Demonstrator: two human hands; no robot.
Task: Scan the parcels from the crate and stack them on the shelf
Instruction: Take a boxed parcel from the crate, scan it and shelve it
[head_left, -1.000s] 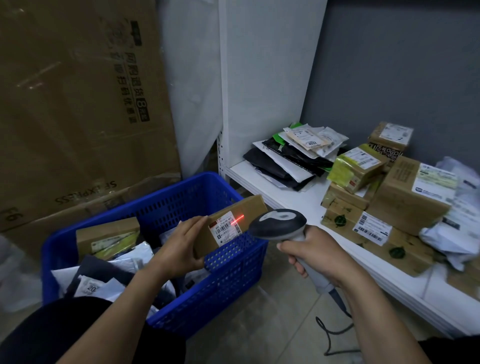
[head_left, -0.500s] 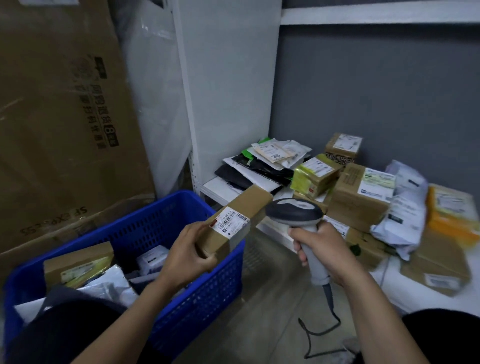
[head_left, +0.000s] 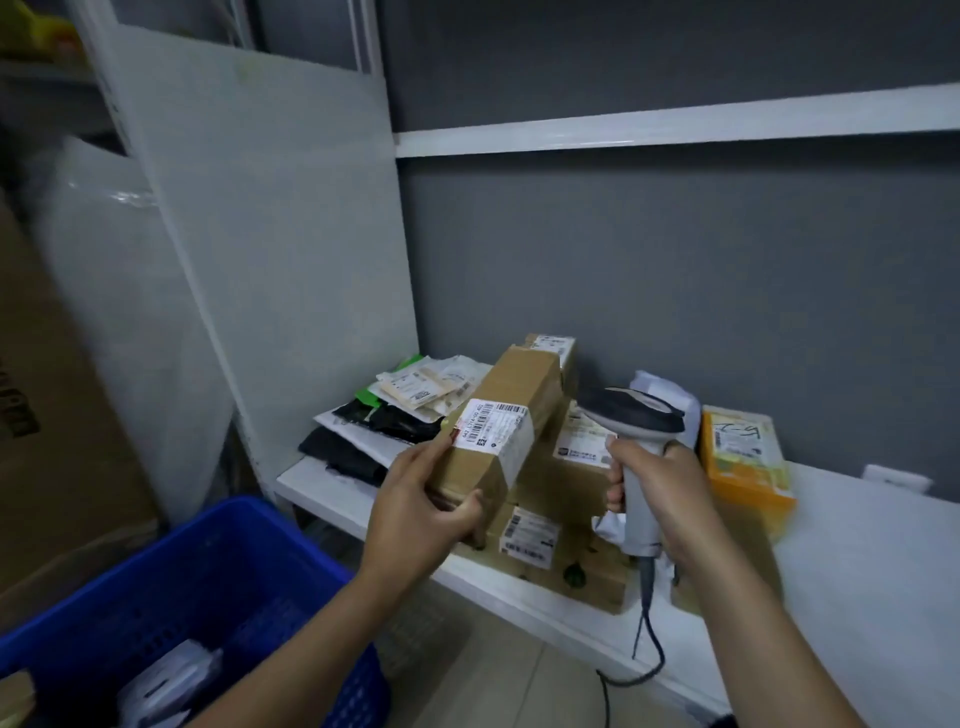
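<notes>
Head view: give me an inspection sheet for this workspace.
Surface: white shelf, loaded at its left end.
Job's things: long box, label up, held in front of stacked boxes; mailers on shelf; blue crate lower left, parcels inside.
Clutter: nothing seen.
Hands: left hand grips long box; right hand grips scanner.
Cables: scanner cable hangs to floor.
Surroundings: grey wall, upper shelf, large carton at left.

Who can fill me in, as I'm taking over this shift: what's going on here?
A person's left hand holds a long cardboard parcel, label up, in front of the white shelf; the right hand grips a corded barcode scanner. Boxes and mailers lie piled on that shelf, and the blue crate at lower left holds more.
</notes>
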